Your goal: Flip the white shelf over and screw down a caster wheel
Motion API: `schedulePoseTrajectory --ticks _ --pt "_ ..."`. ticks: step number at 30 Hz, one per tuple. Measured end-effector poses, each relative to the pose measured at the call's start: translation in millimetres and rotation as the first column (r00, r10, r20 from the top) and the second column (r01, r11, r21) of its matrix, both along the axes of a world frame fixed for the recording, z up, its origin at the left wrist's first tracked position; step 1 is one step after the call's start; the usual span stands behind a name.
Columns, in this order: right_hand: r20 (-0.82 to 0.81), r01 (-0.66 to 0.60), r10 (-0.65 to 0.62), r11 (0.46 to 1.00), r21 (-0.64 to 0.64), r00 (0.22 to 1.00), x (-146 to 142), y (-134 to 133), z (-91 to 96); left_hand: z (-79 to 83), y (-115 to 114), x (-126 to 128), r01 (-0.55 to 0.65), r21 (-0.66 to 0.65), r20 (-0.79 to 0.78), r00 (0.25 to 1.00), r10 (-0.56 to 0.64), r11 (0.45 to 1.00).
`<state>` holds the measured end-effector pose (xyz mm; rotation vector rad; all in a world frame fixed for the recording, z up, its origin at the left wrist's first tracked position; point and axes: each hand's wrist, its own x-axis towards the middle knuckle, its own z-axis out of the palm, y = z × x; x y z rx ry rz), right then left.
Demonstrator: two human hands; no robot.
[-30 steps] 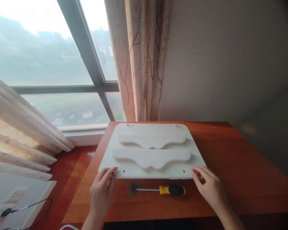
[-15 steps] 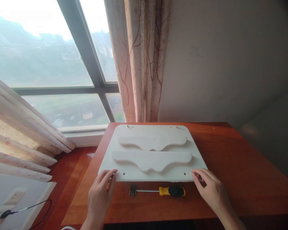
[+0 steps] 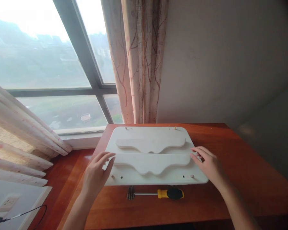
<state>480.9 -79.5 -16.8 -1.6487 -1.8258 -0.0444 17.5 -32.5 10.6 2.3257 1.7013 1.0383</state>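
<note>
A white board (image 3: 168,180) with rounded corners lies flat on the wooden table. On it rest two white scalloped panels, the far panel (image 3: 150,144) and the near panel (image 3: 151,162), side by side lengthwise. My left hand (image 3: 96,172) is open at the near panel's left end, thumb and fingers apart. At its right end my right hand (image 3: 210,164) is likewise open, fingertips close to the edge. Whether either hand touches the panel I cannot tell. Short wooden dowels stand in the near corners, a left dowel (image 3: 113,176) and a right dowel (image 3: 192,176), beside dark holes.
In front of the board lie a yellow and black screwdriver (image 3: 170,193) and a cluster of screws (image 3: 130,193). The red-brown table (image 3: 242,179) extends to the right. A window with curtains (image 3: 144,64) stands behind, and a wall socket with a plugged cable (image 3: 0,220) is low left.
Both hands have moved from the board's near corners up to the ends of the near panel. The two near dowels now show, uncovered. The view has shifted slightly.
</note>
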Motion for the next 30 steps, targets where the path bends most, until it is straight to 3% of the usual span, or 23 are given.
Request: schedulePoseTrajectory --ticks 4,8,13,19,30 --pt "0.064 -0.062 0.062 0.998 0.0 0.996 -1 44 -2.1 2.1 43 -3 0.038 0.009 -0.098 0.994 -0.037 0.999" --pt "0.103 -0.106 0.108 0.994 -0.022 0.989 -6 69 -5.5 0.4 68 -1 0.109 -0.051 -0.215 0.969 -0.118 0.993" --pt "0.15 -0.111 0.118 0.992 -0.054 0.982 -7 75 -7.3 1.6 76 3 0.077 -0.104 -0.285 0.953 -0.104 0.992" --pt "0.175 -0.105 0.114 0.993 -0.061 0.978 -5 76 -6.3 1.4 83 -1 0.126 -0.108 -0.264 0.953 -0.151 0.986" --pt "0.106 -0.092 0.1 0.992 -0.082 0.989 -1 89 -4.3 2.7 98 1 0.095 -0.131 -0.214 0.969 -0.122 0.987"
